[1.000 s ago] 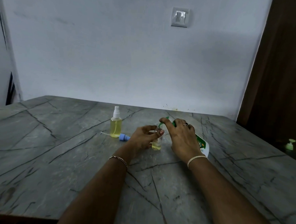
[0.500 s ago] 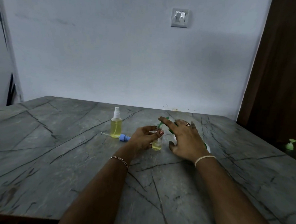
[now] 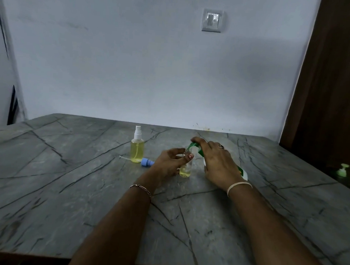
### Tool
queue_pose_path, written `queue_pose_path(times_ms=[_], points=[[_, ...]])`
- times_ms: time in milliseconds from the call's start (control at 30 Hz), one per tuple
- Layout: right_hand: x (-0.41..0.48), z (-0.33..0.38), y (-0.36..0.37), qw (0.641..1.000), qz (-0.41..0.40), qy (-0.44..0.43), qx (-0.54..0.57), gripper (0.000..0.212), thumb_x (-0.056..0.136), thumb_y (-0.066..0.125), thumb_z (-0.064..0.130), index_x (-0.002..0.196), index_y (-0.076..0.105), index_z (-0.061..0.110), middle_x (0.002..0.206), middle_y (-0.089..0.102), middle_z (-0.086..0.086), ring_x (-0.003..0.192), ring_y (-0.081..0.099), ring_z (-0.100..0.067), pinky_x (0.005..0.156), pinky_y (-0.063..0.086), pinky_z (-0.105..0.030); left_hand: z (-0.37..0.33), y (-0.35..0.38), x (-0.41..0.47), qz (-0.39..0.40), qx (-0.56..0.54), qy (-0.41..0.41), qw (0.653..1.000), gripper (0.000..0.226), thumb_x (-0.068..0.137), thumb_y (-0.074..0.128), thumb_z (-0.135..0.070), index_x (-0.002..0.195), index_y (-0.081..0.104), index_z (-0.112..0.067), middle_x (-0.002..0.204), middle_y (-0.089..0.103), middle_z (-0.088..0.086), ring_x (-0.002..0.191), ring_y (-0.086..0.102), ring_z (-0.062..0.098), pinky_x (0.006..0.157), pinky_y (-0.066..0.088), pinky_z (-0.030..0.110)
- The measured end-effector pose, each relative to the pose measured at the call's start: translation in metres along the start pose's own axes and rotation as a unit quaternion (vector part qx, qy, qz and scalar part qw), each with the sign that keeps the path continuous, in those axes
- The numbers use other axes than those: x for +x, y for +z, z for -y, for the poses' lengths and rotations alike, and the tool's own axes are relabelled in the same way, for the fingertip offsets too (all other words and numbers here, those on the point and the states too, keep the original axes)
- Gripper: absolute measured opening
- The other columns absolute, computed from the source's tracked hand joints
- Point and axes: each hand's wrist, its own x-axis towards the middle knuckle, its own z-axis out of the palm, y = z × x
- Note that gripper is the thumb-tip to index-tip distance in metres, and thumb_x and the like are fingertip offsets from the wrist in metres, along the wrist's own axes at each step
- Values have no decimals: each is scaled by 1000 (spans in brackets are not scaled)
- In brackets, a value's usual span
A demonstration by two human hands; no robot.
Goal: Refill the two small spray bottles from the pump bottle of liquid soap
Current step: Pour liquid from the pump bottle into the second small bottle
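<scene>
The uncapped spray bottle (image 3: 186, 169), nearly empty, stands on the table (image 3: 65, 187) gripped by the left hand (image 3: 169, 164). The pump bottle (image 3: 242, 172) leans just right of it, the right hand (image 3: 217, 163) wrapped over it with a finger on the green pump head (image 3: 193, 145), nozzle at the open neck. Judged step: filling the second bottle, since the capped spray bottle (image 3: 137, 150) to its left looks full and the blue sprayer cap (image 3: 147, 163) lies between them; next, pump with the nozzle over the narrow neck, then refit the cap.
</scene>
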Motion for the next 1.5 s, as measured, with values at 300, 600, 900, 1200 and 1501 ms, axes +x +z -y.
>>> queue_pose_path(times_ms=[300,600,900,1200,1501], points=[[-1,0,2,1000,-14,1,-12,86,80,62,5,146,19,39,120,54,-8,114,49,-28,96,45,-42,-2,2,-2,-3,-5,-5,1000,48,84,69,-26,128,56,-10,118,64,13,98,65,21,84,54,37],[-1,2,2,1000,1,-1,-19,89,79,63,3,145,18,42,118,53,-7,113,49,-27,96,45,-42,-3,1,-4,-4,-15,-5,1000,48,86,68,-26,129,53,-12,119,64,13,92,63,17,65,54,22],[2,5,9,999,-40,6,-31,76,80,59,4,141,27,36,117,53,-5,114,49,-27,95,42,-42,-2,2,-4,1,-17,1,1000,45,85,69,-24,127,56,-11,108,65,9,87,64,15,72,54,27],[-4,-1,8,998,-35,-15,-49,92,81,58,1,147,12,46,112,52,-8,111,49,-28,93,44,-43,-6,1,-7,6,-26,0,1000,42,87,67,-23,125,56,-13,104,63,6,78,62,8,52,51,15],[2,5,11,998,-40,9,-38,78,77,62,4,140,28,37,119,52,-6,116,48,-27,97,42,-43,-6,2,-6,8,-20,0,1000,42,87,67,-25,126,55,-14,100,64,4,76,61,6,53,51,15]])
